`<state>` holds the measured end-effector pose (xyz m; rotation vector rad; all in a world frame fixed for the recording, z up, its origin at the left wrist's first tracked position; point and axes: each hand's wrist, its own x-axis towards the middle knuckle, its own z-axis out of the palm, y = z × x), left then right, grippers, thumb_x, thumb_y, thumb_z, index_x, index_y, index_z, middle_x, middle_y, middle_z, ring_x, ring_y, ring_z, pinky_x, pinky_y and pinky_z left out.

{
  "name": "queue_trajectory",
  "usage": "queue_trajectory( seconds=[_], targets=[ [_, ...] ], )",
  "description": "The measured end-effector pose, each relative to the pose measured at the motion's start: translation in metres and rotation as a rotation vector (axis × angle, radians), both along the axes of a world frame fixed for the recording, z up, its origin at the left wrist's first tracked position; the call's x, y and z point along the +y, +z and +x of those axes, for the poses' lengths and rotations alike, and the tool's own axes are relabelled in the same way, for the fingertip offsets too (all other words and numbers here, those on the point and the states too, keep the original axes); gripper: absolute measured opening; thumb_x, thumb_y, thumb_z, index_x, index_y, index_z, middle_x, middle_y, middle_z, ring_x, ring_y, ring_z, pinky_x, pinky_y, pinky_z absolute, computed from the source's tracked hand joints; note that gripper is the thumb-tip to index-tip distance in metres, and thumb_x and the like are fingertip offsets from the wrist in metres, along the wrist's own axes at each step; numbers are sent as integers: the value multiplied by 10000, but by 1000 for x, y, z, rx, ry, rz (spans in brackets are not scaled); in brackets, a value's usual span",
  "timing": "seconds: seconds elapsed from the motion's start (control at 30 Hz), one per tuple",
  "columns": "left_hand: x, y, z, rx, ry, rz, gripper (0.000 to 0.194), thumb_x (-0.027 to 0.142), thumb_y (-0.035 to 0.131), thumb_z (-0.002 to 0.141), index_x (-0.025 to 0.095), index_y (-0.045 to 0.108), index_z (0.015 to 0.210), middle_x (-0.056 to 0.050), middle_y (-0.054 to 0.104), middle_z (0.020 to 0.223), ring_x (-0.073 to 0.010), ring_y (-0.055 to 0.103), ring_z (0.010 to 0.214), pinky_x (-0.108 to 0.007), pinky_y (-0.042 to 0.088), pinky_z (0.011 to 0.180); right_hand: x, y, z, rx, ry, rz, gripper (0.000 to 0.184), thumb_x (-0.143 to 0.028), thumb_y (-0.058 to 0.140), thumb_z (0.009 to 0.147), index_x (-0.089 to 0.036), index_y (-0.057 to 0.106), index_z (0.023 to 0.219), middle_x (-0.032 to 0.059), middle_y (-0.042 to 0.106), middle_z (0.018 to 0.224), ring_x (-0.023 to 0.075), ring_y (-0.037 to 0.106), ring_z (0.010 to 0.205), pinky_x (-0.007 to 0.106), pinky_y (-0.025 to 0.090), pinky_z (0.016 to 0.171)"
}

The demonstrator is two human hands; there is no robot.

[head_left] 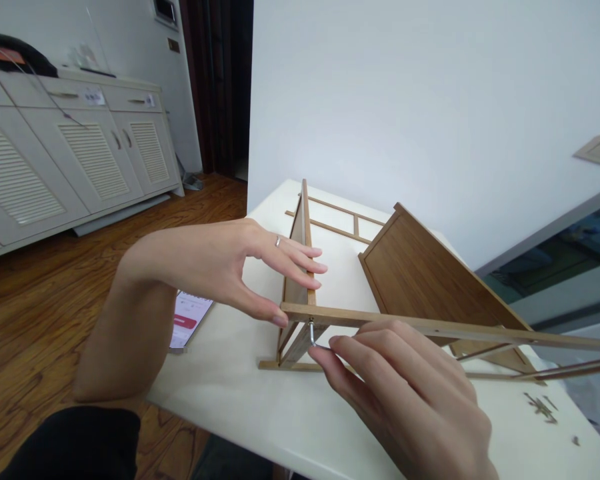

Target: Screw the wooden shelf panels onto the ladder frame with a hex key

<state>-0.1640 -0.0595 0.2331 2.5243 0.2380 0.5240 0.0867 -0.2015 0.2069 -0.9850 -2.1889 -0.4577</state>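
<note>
A partly joined wooden frame (450,329) with solid panels stands on the white table. My left hand (260,257), a ring on one finger, braces its left corner: the fingers lie across the top edge of the upright panel (295,230) and the thumb presses the rail's end. Between thumb and fingertips, my right hand (405,387) pinches a small bent hex key (312,333). The key's upper end meets a bolt (311,321) in the rail near that corner. A second, larger panel (430,287) leans at a slant on the right side of the frame.
Loose bolts (541,407) lie on the right of the white table (220,393). A phone (190,320) with a lit screen sits by the left edge, partly behind my left arm. A slim wooden ladder-like piece (345,223) lies toward the wall. White cabinets (80,140) stand at left.
</note>
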Motion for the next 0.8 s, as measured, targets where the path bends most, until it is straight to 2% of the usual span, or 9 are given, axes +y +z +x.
queue_trajectory(
  seconds=[0.1, 0.3, 0.57, 0.67, 0.8],
  targets=[
    [1, 0, 0, 5, -2, 12, 558, 323, 874, 846, 313, 722, 1383, -53, 680, 1480, -253, 552, 1485, -354, 420, 1281, 0, 0, -2, -10, 11, -16, 142, -191, 741, 986, -183, 656, 873, -28, 664, 689, 97, 601, 631, 263, 444, 649],
    [1, -1, 0, -23, -12, 6, 565, 304, 889, 830, 325, 730, 1371, -50, 708, 1443, -257, 570, 1469, -352, 445, 1265, 1, -4, -1, -14, 11, 1, 54, -217, 709, 1014, -178, 681, 1038, -43, 697, 691, 90, 622, 593, 272, 453, 622],
    [0, -1, 1, -33, -10, -4, 558, 307, 885, 836, 322, 731, 1372, -45, 707, 1444, -253, 566, 1471, -340, 439, 1271, 4, -3, -3, 1, 19, -11, 105, -232, 710, 1018, -178, 643, 958, -42, 692, 676, 81, 621, 565, 261, 447, 615],
    [0, 0, 0, -26, -1, -2, 554, 297, 884, 836, 324, 733, 1369, -42, 709, 1443, -249, 568, 1469, -331, 445, 1263, 3, -4, -1, -23, 28, 17, 99, -195, 705, 1014, -161, 673, 1101, -64, 664, 650, 75, 594, 547, 252, 439, 604],
    [0, 0, 0, -14, -6, -2, 550, 319, 876, 844, 320, 729, 1374, -42, 700, 1454, -245, 559, 1478, -329, 439, 1267, 2, -1, 2, -79, 133, -58, 256, -100, 583, 1050, -156, 663, 1286, -10, 748, 831, 91, 671, 718, 241, 481, 710]
  ],
)
